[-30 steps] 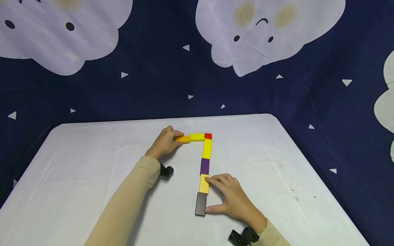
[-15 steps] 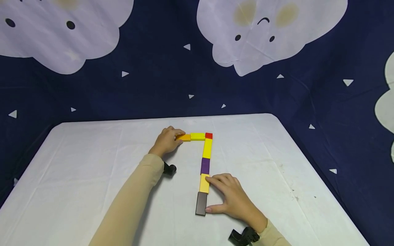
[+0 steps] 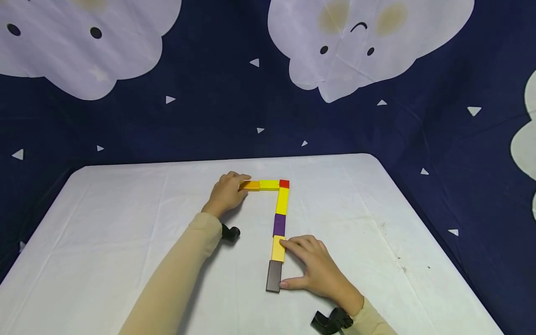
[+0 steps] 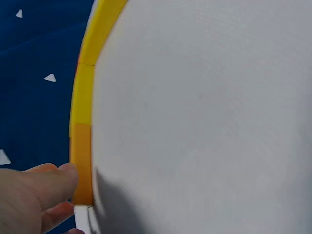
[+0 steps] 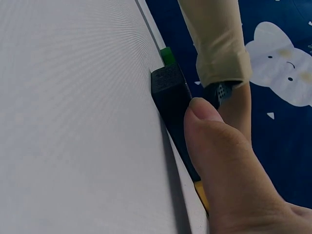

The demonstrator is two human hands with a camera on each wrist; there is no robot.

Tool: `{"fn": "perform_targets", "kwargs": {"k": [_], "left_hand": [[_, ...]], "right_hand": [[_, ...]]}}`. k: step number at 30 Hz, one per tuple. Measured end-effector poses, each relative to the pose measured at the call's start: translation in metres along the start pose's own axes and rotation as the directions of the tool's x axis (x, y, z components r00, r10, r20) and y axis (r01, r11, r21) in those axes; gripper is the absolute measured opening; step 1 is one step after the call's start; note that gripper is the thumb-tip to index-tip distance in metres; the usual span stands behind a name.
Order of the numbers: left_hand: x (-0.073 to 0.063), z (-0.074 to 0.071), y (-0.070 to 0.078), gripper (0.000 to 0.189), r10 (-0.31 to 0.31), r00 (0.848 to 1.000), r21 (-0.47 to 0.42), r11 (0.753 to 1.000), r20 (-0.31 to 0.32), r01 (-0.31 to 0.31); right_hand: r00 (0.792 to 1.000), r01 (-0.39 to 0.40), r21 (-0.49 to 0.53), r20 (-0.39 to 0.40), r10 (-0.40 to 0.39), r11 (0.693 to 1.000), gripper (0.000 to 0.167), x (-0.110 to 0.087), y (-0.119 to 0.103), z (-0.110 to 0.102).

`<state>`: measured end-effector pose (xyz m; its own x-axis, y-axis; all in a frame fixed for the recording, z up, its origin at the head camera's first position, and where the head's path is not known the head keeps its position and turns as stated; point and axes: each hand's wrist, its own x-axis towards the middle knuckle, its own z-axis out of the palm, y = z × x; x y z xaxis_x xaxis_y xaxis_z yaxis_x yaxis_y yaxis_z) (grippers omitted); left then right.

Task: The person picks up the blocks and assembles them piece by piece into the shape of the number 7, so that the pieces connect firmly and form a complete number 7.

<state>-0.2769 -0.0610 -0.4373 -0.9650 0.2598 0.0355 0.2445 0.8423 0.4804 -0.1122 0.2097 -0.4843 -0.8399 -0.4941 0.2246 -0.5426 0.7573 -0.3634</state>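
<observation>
Coloured rectangular blocks form an angled line on the white table. My left hand (image 3: 226, 194) pinches the orange block (image 3: 251, 185) at the far-left end; its thumb lies against the block in the left wrist view. The orange block meets a yellow block (image 3: 269, 185), which meets a small red block (image 3: 284, 184). From the red one, a longer yellow block (image 3: 282, 201), a purple block (image 3: 279, 225), a pale yellow block (image 3: 278, 248) and a dark grey block (image 3: 274, 276) run toward me. My right hand (image 3: 318, 267) is spread, index fingertip at the pale yellow block, thumb at the grey one.
The white table (image 3: 104, 242) ends at a dark blue curtain (image 3: 217, 116) with cloud prints. Black cameras sit on both wrists, the left camera (image 3: 231, 233) just above the tabletop. A small green piece (image 5: 167, 56) shows beyond the grey block in the right wrist view.
The orange block has shifted slightly away from me, now lining up with the yellow block beside it. My left hand moved with it. My right hand stays in place.
</observation>
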Motion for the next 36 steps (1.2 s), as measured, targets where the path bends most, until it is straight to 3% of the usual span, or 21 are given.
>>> {"fn": "perform_targets", "kwargs": {"k": [6,11,15,19,26,36], "left_hand": [[-0.017,-0.012,-0.009,0.039,0.006,1.000,-0.168,0.986,-0.020,-0.009],[-0.038,-0.025,-0.019,0.040,0.037,0.999,-0.303,0.952,-0.039,-0.047],[-0.057,-0.037,-0.023,0.041,0.021,0.999,-0.370,0.928,-0.038,-0.034],[-0.075,-0.046,-0.023,0.041,0.007,0.999,-0.386,0.922,-0.051,-0.027],[-0.106,-0.058,-0.022,0.042,0.041,0.994,-0.389,0.918,-0.103,-0.078],[-0.156,-0.038,-0.050,0.049,0.061,0.997,-0.336,0.939,-0.053,-0.076]], "right_hand": [[1.000,0.000,0.005,-0.002,0.000,1.000,0.093,0.000,0.000,0.000],[1.000,0.002,0.001,-0.003,-0.002,1.000,0.093,0.000,0.000,0.000],[1.000,0.005,-0.003,-0.008,-0.005,1.000,0.092,0.000,0.002,0.000],[1.000,0.010,0.000,-0.011,-0.010,1.000,0.092,-0.001,0.002,0.002],[1.000,0.005,0.004,-0.011,-0.005,1.000,0.092,-0.001,0.001,0.002],[1.000,0.018,-0.005,-0.020,-0.018,1.000,0.093,-0.001,0.002,0.003]]}}
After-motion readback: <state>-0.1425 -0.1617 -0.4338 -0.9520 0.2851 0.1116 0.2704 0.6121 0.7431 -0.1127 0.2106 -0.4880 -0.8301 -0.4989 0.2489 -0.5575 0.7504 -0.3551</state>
